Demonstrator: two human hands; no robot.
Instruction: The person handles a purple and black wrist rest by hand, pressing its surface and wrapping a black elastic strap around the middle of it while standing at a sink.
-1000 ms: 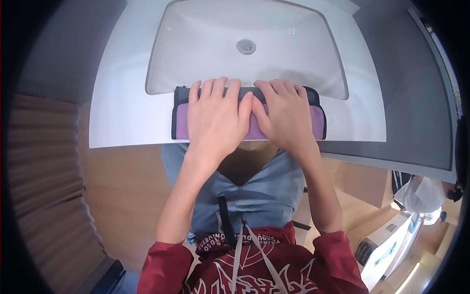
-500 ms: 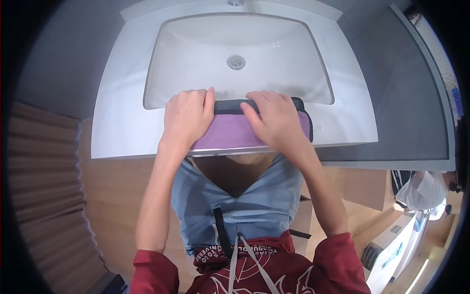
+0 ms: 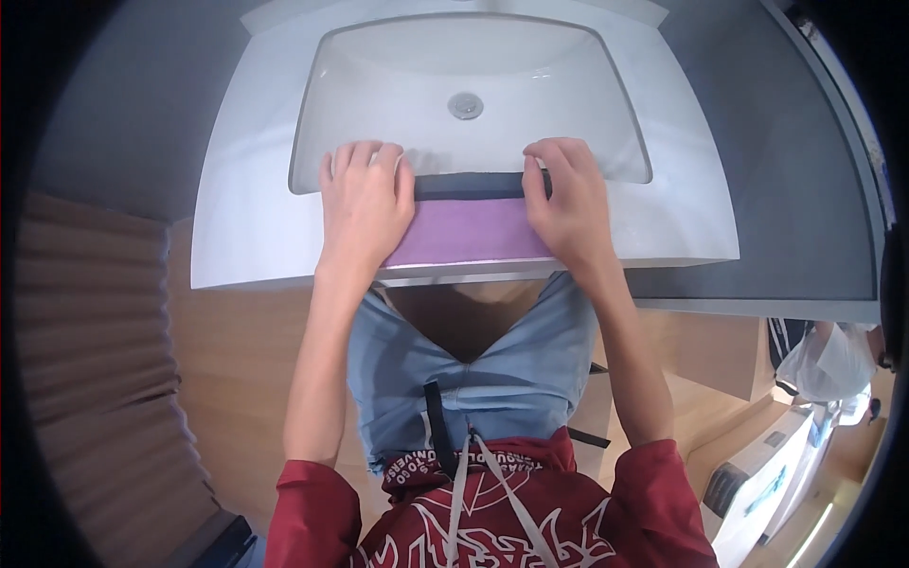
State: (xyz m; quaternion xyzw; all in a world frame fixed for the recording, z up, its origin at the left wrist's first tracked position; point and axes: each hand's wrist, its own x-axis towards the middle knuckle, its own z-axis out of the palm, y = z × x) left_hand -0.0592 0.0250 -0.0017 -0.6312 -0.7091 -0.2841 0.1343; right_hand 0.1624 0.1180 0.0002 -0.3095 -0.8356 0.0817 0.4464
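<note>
A purple cloth (image 3: pixel 469 232) with a dark grey band (image 3: pixel 469 186) along its far side lies folded on the front rim of the white washbasin. Over its left end is my left hand (image 3: pixel 365 199), fingers curled across the far edge and thumb along the band. My right hand (image 3: pixel 571 204) grips the right end, its thumb on the dark band and its fingertips bent over the basin side. Both hands hide the cloth's ends, and its underside does not show.
Beyond the cloth, the white basin (image 3: pixel 398 90) has a round metal drain (image 3: pixel 466 105). A white countertop (image 3: pixel 248 199) surrounds it. A grey panel (image 3: pixel 767 218) stands at the right, with a pleated brown curtain (image 3: pixel 99 331) at the left. White bags and boxes sit at the lower right.
My right hand has shifted right to the cloth's right end, covering the corner that showed before. My left hand stays at the left end, its fingers now reaching further over the far edge.
</note>
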